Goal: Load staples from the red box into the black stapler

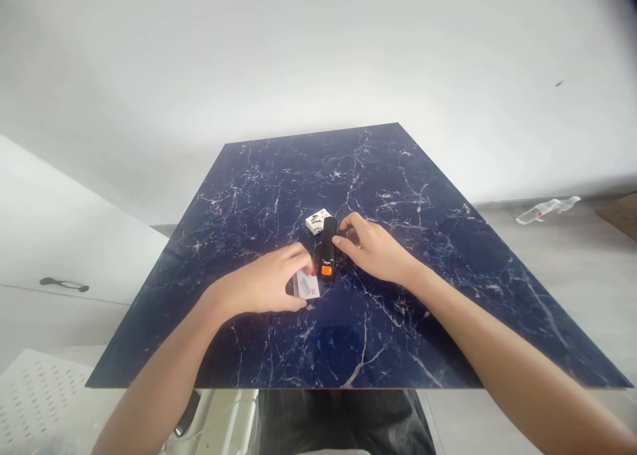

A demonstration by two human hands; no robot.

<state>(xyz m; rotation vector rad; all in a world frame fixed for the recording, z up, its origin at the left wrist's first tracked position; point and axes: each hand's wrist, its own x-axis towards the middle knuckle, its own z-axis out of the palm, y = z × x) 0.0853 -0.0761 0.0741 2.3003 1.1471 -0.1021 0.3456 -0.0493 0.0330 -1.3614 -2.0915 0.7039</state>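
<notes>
A black stapler (328, 246) with an orange patch at its near end lies lengthwise near the middle of the marbled table. My right hand (365, 246) is at its right side, thumb on the body and curled index finger beside it. Left of the stapler, my left hand (271, 279) is curved around a small white-and-red box (307, 286) with a grey picture, its fingers over the far edge and its thumb by the near edge. Another small white box (317, 221) with a dark picture sits just beyond, close to the stapler's far end.
The dark blue table (318, 170) with white veins reaches toward a pale wall. On the floor at right lies a clear plastic bottle (547, 209), with a brown piece (620, 213) near it. A white cabinet with a dark handle (64, 284) stands at left, above a perforated white surface (40, 395).
</notes>
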